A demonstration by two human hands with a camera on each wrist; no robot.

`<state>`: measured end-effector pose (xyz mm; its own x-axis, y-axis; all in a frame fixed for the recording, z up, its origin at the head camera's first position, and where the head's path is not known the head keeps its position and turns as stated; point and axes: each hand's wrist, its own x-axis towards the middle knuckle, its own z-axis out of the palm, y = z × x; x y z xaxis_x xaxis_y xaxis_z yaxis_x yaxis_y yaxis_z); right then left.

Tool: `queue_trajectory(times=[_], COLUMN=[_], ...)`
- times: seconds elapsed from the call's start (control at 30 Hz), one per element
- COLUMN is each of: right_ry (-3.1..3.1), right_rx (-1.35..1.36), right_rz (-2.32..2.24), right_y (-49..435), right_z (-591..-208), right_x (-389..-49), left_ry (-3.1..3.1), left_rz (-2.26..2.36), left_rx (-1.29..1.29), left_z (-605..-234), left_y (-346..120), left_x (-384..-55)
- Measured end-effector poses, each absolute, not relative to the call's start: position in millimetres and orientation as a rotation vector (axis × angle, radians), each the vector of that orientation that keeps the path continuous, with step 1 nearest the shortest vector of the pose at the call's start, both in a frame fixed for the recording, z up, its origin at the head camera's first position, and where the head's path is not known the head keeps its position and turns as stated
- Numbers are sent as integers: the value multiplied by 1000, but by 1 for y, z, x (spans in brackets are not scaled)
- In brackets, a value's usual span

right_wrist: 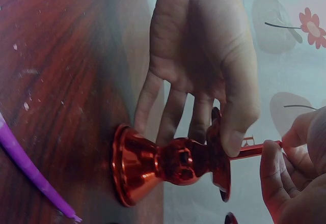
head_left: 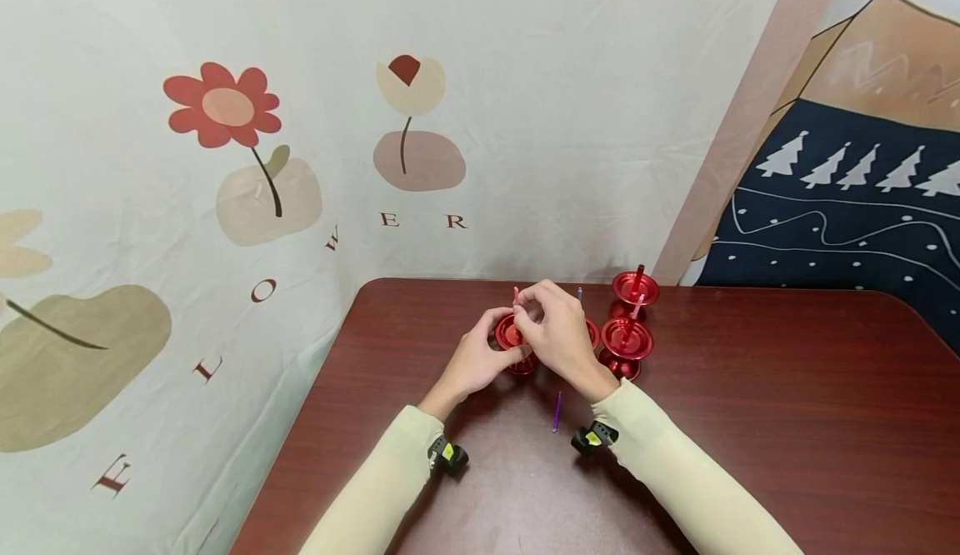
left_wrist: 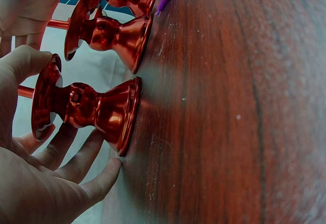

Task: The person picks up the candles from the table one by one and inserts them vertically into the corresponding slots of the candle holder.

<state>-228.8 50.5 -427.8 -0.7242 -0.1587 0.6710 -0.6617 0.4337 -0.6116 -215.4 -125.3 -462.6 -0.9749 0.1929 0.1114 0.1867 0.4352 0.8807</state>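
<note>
A shiny red candle holder stands upright on the table, a slim red candle rising from its dish. My left hand holds this holder, with the thumb on the dish rim and the fingers curved round its far side in the right wrist view. Above the dish, my right hand pinches the candle's upper end between thumb and fingertips. A second red holder is mostly hidden behind the right hand, a blue candle tip showing above it.
To the right are a front red holder with a pink candle and a back red holder with a dark red stick. A purple candle lies on the brown table. A printed cloth hangs behind.
</note>
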Motion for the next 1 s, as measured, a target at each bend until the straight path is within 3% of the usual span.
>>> queue_trajectory(times=[1.0], right_ry=[-2226], right_rx=[688], right_rz=[1236], right_y=[54], right_z=[-423], right_x=[-231], left_ry=[2641], left_rz=[1650], left_rx=[356], left_z=[-464], left_y=[-125], left_x=[-216])
